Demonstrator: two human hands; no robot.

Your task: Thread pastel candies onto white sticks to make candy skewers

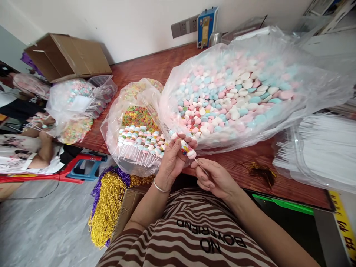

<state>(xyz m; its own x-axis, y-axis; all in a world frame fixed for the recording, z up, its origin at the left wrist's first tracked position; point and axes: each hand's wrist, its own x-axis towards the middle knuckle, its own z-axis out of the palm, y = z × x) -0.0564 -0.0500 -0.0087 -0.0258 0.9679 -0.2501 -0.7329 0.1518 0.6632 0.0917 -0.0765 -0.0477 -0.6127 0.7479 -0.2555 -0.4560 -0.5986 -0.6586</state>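
Observation:
My left hand (175, 157) is closed around a row of pastel candies (190, 153) threaded on a thin white stick. The stick's lower part (200, 165) is pinched between the thumb and fingers of my right hand (213, 174). Behind my hands spreads a large clear plastic bag (178, 79) full of pink, white and blue button-shaped candies (241, 96). Just left of my hands, finished candy sticks (139, 139) lie in rows on a smaller bag of colourful ring-shaped candies (140, 115).
White sticks (328, 148) fill a plastic bag at right, with dark tinsel (263, 173) near it. Gold and purple bead strings (107, 204) hang from a cardboard box below. A co-worker (33, 148) sits at left near more candy bags (75, 128). A blue device (207, 27) stands by the wall.

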